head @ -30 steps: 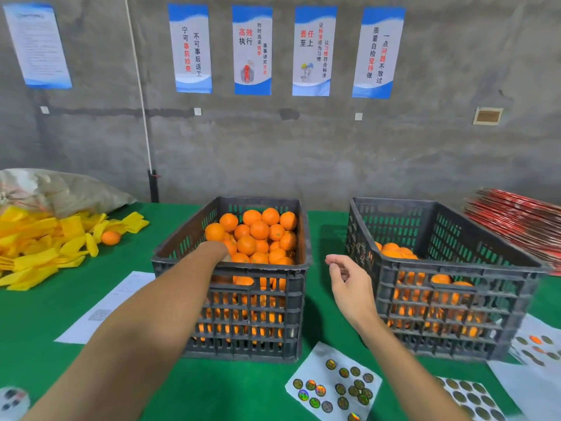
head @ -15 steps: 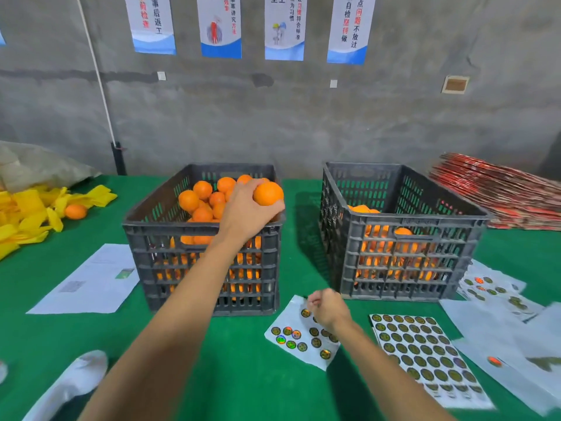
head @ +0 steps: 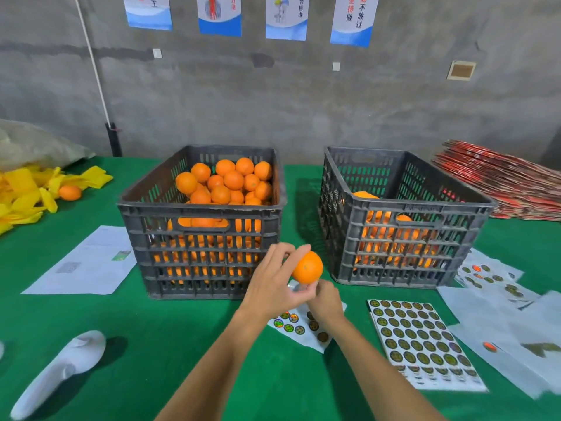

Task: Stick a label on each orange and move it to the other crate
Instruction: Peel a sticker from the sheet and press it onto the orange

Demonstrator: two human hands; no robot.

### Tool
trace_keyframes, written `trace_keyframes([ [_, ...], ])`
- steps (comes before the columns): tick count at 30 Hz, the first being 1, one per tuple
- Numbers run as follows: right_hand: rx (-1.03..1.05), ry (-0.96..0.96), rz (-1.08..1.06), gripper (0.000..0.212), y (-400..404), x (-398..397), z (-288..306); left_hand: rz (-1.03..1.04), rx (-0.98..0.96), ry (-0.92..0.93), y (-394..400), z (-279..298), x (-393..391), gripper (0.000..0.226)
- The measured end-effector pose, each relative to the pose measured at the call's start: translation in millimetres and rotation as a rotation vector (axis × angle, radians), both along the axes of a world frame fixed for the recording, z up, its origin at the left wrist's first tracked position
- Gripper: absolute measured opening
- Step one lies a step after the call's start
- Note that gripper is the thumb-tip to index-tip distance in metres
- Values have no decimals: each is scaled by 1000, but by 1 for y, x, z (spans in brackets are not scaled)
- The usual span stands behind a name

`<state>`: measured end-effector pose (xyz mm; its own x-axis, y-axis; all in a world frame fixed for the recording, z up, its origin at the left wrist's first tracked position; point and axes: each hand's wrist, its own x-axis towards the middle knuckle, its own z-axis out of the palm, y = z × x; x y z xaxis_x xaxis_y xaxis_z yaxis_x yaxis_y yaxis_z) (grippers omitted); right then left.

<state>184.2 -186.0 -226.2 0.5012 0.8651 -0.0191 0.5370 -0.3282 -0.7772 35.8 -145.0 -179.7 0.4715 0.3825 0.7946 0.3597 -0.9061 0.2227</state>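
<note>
Left grip holds glossy round orange; right grip touches underside (pinch unclear).

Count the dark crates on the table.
2: the left crate, heaped with oranges, and the right crate, partly filled. Both stand side by side on the green table.

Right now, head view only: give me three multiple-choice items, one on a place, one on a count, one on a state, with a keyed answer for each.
1. Where is the held orange?
A. in front of the gap between the crates
B. inside the right crate
C. on the yellow wrappers

2. How many crates stand on the table?
A. one
B. two
C. three

3. The left hand is:
A. flat on the table
B. holding the orange
C. out of view

Answers:
1 A, it hangs before the left crate and right crate.
2 B, two dark crates show.
3 B, its fingers curl round the orange.
</note>
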Motion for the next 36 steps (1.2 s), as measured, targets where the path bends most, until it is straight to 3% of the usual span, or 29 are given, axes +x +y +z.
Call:
trace_keyframes([
  [2, 170, 257, -66, 9, -3, 1, 5, -1, -294, 25, -5, -21, -1, 67],
  [4, 317, 434, -118, 15, -7, 1, 17, 9, -527, -10, -6, -35, -1, 66],
  [8, 439, 705, -138, 17, -13, 1, 42, 11, -792, -157, -7, -46, 7, 65],
  [10, 463, 711, -68, 21, -16, -2, 47, 16, -859, -242, -7, -45, 13, 63],
  [13, 469, 555, 1, 18, -19, -6, 49, -35, -968, -348, -7, -39, 17, 52],
  [17, 536, 414, 58, 8, -22, -10, 49, -72, -1057, -328, -7, -34, 19, 68],
  [19, 562, 372, 68, 8, -23, -13, 51, -129, -1103, -369, -8, -28, 20, 64],
  [23, 534, 511, 90, 43, -25, -11, 67, -196, -1112, -477, -12, -7, 23, 40],
  [28, 416, 778, 240, 33, -15, -7, 101, -263, -985, -457, -10, 40, 35, 35],
  [31, 536, 714, 255, 32, -8, 2, 133, -239, -877, -463, -1, 77, 47, 31],
  [36, 672, 645, 111, 26, 3, 16, 187, -263, -896, -443, 21, 140, 71, 21],
])
